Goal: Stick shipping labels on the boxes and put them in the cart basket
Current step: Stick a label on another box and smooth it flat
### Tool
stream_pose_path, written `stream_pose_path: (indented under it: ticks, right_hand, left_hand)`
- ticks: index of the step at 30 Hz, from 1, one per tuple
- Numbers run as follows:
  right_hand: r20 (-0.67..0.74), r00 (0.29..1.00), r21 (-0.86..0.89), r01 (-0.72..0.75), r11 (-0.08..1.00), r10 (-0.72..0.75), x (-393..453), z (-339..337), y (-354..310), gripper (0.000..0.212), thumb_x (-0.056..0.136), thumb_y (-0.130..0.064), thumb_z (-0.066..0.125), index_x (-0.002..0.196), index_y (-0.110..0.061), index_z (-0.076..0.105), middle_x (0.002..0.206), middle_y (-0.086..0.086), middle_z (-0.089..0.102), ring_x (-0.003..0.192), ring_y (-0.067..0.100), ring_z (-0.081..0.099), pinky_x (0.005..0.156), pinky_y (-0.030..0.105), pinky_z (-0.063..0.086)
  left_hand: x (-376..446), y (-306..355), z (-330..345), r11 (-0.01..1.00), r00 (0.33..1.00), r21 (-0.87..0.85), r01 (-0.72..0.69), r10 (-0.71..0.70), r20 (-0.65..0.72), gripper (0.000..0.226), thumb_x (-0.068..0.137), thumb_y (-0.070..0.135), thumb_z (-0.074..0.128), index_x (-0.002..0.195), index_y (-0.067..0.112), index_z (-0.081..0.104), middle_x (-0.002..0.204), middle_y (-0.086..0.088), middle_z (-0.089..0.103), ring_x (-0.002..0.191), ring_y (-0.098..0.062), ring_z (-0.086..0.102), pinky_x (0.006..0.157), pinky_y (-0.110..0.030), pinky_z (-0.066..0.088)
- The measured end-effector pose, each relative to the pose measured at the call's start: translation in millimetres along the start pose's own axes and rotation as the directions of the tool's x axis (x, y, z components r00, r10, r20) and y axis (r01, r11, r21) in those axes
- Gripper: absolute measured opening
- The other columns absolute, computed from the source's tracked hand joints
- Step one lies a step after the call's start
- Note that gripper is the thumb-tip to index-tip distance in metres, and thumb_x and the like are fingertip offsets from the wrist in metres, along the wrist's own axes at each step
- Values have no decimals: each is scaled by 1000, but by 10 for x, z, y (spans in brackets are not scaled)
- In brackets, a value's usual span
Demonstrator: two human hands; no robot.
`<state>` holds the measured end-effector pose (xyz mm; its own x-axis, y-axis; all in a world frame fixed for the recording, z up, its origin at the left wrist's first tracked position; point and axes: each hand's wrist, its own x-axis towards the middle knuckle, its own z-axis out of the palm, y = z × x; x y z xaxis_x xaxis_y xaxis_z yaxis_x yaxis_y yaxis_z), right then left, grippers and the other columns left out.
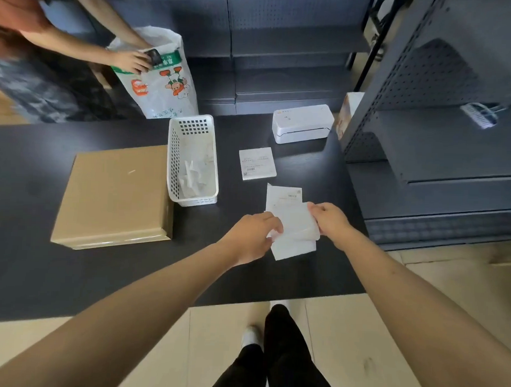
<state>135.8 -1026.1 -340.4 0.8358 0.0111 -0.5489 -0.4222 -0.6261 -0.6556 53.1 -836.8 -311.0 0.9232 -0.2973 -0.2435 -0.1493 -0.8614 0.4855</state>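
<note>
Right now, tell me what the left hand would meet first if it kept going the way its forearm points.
The left hand points up and right while pinching the label sheet, so it would probably meet the right hand holding the sheet's other edge. Depth is hard to judge from this single view.

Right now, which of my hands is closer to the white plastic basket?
Left. Your left hand pinches the label sheet just right of the white plastic basket and a bit nearer you; your right hand holds the sheet's far edge, farther right.
</note>
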Motion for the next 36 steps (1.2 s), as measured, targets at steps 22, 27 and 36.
stream_pose_path:
  ticks: [22, 27, 36]
  right_hand:
    - [229, 971, 242, -132, 961, 76, -308, -3, 491, 10, 88, -12, 66, 93, -21, 66, 87, -3, 72, 86, 14, 69, 73, 23, 53]
    - [347, 929, 303, -241, 922, 129, -338, 91, 558, 11, 91, -18, 63, 101, -17, 66, 95, 3, 71, 88, 15, 66, 72, 23, 54]
    - [280, 960, 157, -49, 986, 3, -323, 239, 674, 17, 89, -16, 65, 81, -30, 66, 92, -12, 63, 88, 8, 57, 68, 20, 46]
  left_hand:
    - [174, 272, 290, 982, 983, 33, 184, -184, -11, 48, 96, 29, 54, 141, 24, 40, 146, 1, 44, 129, -22, 47, 108, -36, 36]
    - [197, 259, 514, 976, 975, -2, 220, -219, 16, 34, 96, 27, 51, 130, 23, 50, 133, 2, 56, 111, -20, 58, 89, -29, 44]
    - [226, 271, 657, 979, 980, -41, 199, -199, 6, 28, 97, 32, 48, 123, 25, 57, 126, 4, 60, 106, -17, 58, 81, -23, 40]
